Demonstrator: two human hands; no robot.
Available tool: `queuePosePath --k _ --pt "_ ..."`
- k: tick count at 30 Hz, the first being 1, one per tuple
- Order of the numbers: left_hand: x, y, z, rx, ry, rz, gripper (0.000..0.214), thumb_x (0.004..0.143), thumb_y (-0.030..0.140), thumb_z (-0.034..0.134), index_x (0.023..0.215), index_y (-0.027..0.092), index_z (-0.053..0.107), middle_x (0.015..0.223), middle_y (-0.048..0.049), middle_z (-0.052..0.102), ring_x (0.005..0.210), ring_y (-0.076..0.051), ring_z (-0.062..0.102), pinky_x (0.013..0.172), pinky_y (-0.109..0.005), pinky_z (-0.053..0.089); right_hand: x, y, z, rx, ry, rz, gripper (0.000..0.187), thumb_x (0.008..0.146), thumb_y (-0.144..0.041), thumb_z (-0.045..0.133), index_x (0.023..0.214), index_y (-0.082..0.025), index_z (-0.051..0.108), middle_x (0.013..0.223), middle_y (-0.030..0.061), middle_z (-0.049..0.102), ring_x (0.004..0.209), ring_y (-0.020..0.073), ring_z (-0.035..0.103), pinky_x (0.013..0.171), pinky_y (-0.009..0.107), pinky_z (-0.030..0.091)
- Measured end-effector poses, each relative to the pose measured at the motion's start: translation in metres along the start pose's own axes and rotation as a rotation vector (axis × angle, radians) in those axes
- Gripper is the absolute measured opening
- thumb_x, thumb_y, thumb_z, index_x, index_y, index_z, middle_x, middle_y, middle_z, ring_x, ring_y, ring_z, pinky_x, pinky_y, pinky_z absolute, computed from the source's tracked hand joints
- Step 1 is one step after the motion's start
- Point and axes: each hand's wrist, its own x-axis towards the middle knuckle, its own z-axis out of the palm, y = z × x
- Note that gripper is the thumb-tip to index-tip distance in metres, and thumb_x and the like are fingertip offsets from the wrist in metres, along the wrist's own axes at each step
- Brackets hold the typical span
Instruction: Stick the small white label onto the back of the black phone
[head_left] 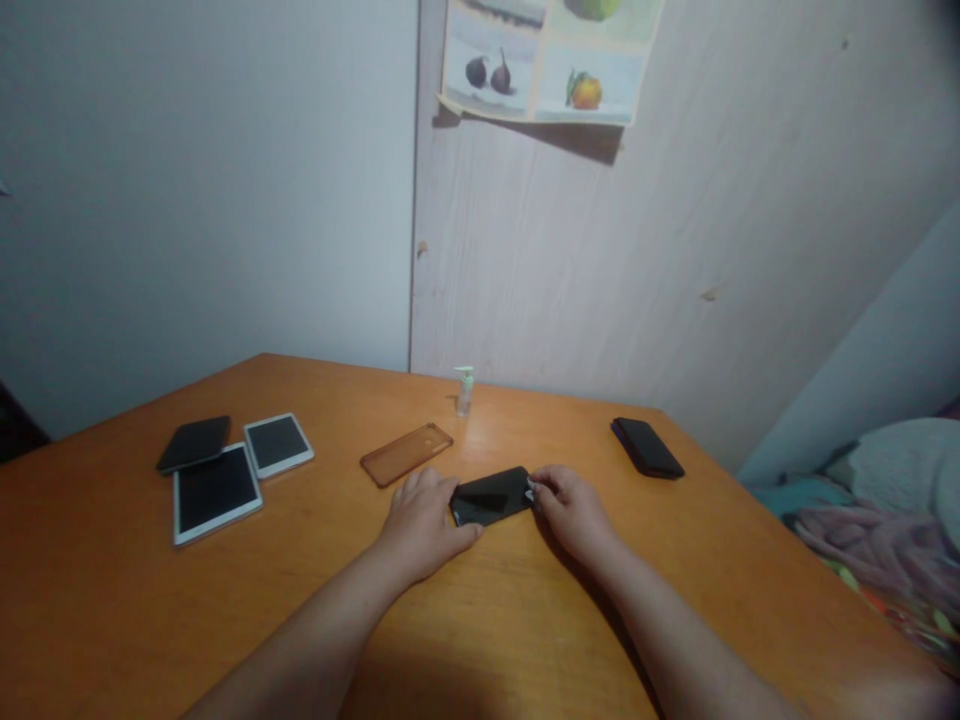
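A black smartphone (491, 496) lies screen up on the orange-brown table (480, 620). My left hand (424, 520) grips its left end, thumb on the near edge and fingers at the far side. At the phone's right end, my right hand (566, 508) pinches a small whitish piece, perhaps a cloth or wipe, too small to name surely, against the phone's corner. Just beyond the phone lies a translucent brown phone case (407, 455). Behind that stands a small clear pump bottle (465, 393) with a pale green top.
To the left lie two white-framed tablets (217, 492) and a dark flat case (195, 443) overlapping one of them. A black wallet-like case (647, 448) rests at the right. Walls close off the table's back; bedding (892, 540) lies beyond its right edge.
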Motion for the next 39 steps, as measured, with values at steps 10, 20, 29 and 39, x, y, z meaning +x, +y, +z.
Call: queuePosePath --k 10,20,29,39 --pt "-0.002 0.002 -0.001 -0.019 0.017 0.007 0.045 0.073 0.051 0.071 0.107 0.022 0.068 0.103 -0.0097 0.061 0.104 -0.033 0.054 0.087 -0.04 0.043 -0.03 -0.047 -0.007 -0.23 -0.378 -0.263 0.047 0.098 -0.038 0.045 0.138 -0.017 0.059 0.146 0.0132 0.054 0.137 0.0277 0.048 0.114 0.044 0.036" --pt "-0.002 0.002 0.002 -0.037 0.027 -0.01 0.051 0.07 0.051 0.074 0.11 0.022 0.065 0.107 -0.0101 0.06 0.107 -0.033 0.054 0.09 -0.042 0.044 -0.033 -0.053 -0.007 -0.412 -0.431 -0.136 0.062 0.101 -0.052 0.034 0.152 -0.016 0.041 0.158 0.0154 0.032 0.15 0.0305 0.024 0.121 0.057 0.011" --pt "-0.002 0.004 0.001 -0.072 0.018 -0.02 0.046 0.07 0.05 0.074 0.105 0.023 0.064 0.108 -0.0092 0.06 0.109 -0.033 0.054 0.091 -0.043 0.044 -0.025 -0.046 -0.006 -0.482 -0.375 -0.039 0.061 0.103 -0.05 0.028 0.152 -0.014 0.04 0.158 0.0173 0.032 0.15 0.0324 0.022 0.118 0.066 0.003" --pt "-0.003 0.003 0.003 -0.065 0.024 0.004 0.042 0.072 0.049 0.073 0.104 0.024 0.065 0.106 -0.0089 0.059 0.107 -0.032 0.054 0.088 -0.042 0.045 -0.022 -0.043 -0.001 -0.367 -0.423 -0.092 0.056 0.104 -0.05 0.028 0.151 -0.024 0.042 0.159 0.0114 0.034 0.15 0.029 0.024 0.118 0.066 0.004"
